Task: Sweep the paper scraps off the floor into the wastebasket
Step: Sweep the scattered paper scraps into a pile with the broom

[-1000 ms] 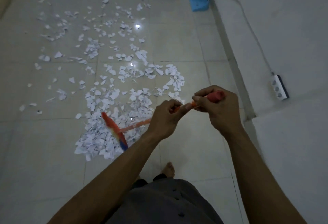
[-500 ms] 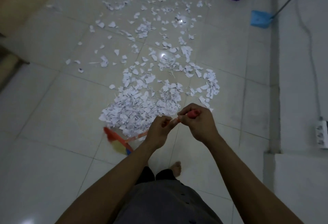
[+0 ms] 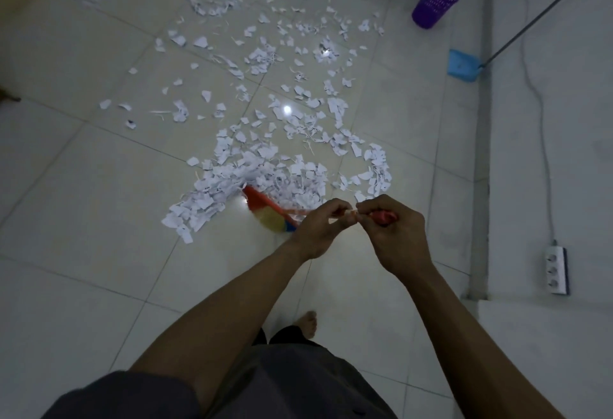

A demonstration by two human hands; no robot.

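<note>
Both bare forearms reached forward and converged in front of the body, with the two hands almost knuckle to knuckle on the slim orange plastic broom [image 3: 268,211]. The left hand [image 3: 317,230] sat lower on the shaft, wrist bent a little and fingers curled round it, the thumb side turned toward the other hand. The right hand [image 3: 396,234] was just beside it, back of the hand up, fingers wrapped tight over the red end of the handle, so both grips were clamped on the broom. From the hands the shaft slanted down and away to the left, ending in a blurred head of red, yellow and blue bristles on the pale glossy tiled floor [image 3: 99,253]. That head lay against the near edge of the white torn paper scraps [image 3: 232,183], which were thickest just beyond the grip and thinned out into scattered bits farther ahead. Far beyond the hands and to their right stood the purple perforated plastic wastebasket [image 3: 436,2], well apart from the heap. Nearer than it, on the same side, a blue plastic dustpan [image 3: 462,65] with a long dark handle leaned at the wall. A white power strip [image 3: 557,269] lay to the right of the grip, and a bare foot [image 3: 306,320] showed below the hands.
</note>
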